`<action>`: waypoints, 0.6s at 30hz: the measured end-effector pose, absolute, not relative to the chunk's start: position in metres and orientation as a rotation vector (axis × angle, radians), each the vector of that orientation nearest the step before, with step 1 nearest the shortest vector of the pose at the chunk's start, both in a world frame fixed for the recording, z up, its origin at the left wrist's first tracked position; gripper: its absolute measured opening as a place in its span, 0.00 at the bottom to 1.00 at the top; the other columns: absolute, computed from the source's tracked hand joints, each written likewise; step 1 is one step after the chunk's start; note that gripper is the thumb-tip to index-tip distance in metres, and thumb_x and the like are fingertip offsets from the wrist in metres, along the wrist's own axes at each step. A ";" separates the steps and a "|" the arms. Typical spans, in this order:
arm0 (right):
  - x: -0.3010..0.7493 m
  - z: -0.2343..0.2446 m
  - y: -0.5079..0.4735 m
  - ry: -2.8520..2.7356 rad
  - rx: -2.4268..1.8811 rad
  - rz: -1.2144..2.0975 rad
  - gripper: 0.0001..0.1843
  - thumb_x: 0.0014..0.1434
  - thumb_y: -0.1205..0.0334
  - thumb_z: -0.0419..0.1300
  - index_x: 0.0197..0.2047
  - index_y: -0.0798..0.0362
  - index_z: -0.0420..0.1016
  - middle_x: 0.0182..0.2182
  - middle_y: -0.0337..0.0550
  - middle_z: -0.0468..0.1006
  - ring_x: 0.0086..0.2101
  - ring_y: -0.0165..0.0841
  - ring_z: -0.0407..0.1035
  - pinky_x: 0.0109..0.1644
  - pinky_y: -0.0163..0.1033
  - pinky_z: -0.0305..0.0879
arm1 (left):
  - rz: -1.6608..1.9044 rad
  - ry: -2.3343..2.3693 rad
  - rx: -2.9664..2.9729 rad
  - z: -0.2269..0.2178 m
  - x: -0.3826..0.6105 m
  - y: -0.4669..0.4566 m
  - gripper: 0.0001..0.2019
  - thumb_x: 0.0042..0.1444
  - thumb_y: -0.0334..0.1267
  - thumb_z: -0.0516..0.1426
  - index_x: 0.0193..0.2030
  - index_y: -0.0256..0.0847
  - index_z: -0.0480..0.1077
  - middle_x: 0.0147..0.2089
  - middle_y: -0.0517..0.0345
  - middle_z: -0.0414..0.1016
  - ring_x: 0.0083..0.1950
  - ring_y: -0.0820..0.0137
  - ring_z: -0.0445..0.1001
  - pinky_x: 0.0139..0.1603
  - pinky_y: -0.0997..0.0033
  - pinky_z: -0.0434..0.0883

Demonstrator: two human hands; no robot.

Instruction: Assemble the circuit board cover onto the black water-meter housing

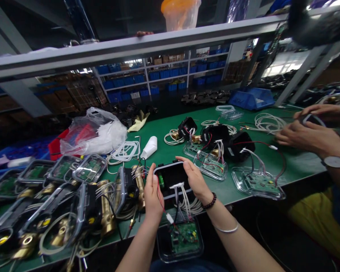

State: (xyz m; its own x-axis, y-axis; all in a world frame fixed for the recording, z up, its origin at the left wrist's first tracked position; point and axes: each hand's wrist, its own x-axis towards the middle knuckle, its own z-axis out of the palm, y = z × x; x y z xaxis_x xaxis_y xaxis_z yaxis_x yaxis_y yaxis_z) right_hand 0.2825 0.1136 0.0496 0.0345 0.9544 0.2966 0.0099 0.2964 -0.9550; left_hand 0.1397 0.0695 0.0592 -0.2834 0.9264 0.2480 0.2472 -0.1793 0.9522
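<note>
My left hand (152, 194) and my right hand (195, 179) grip the two sides of a black meter housing (172, 177) with a pale rim, held at the near edge of the green bench (291, 162). White and red wires (179, 200) run down out of the housing to a green circuit board (184, 237) lying in a clear cover (161, 245) near my lap. A dark bead bracelet and a thin band sit on my right wrist.
Several finished brass-bodied meters (104, 211) with clear covers crowd the left. More black housings (215, 136), boards and coiled white cables lie in the middle. A white plastic bag (96, 132) sits at back left. Another person's hands (303, 132) work at right.
</note>
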 end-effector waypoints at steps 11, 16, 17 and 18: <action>0.339 -0.004 0.003 -1.773 -1.050 -0.001 0.31 0.55 0.76 0.53 0.61 0.48 0.56 0.47 0.48 0.69 0.48 0.37 0.64 0.51 0.47 0.65 | 1.331 1.132 2.655 0.067 0.100 0.017 0.15 0.52 0.26 0.56 0.47 0.42 0.69 0.49 0.51 0.73 0.57 0.66 0.67 0.57 0.61 0.67; 0.331 -0.033 -0.026 -2.005 -0.988 0.020 0.31 0.56 0.74 0.52 0.60 0.42 0.58 0.51 0.48 0.66 0.52 0.41 0.60 0.47 0.49 0.69 | 1.024 0.973 2.674 0.089 0.099 0.008 0.04 0.50 0.30 0.58 0.33 0.41 0.70 0.31 0.59 0.76 0.39 0.72 0.74 0.56 0.61 0.67; 0.328 -0.032 -0.028 -2.022 -0.965 0.062 0.28 0.57 0.73 0.52 0.58 0.41 0.61 0.51 0.48 0.66 0.53 0.41 0.60 0.48 0.49 0.69 | 0.958 1.000 2.608 0.095 0.098 0.008 0.02 0.50 0.31 0.57 0.30 0.41 0.70 0.29 0.60 0.75 0.37 0.72 0.74 0.56 0.60 0.67; 0.325 -0.029 -0.029 -2.019 -0.935 0.120 0.25 0.57 0.72 0.52 0.56 0.41 0.64 0.51 0.47 0.67 0.53 0.41 0.60 0.48 0.50 0.69 | 0.909 1.039 2.516 0.101 0.097 0.010 0.04 0.50 0.31 0.57 0.26 0.41 0.69 0.27 0.60 0.74 0.35 0.72 0.73 0.56 0.59 0.67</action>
State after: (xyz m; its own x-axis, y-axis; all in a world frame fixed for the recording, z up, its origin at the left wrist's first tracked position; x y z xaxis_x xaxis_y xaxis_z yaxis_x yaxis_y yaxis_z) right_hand 0.3252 -0.0287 -0.0288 -0.3275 0.6552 0.6808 0.5696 0.7118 -0.4110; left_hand 0.0969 0.0096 0.1006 0.5456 0.7082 0.4481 0.5381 -0.7060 0.4605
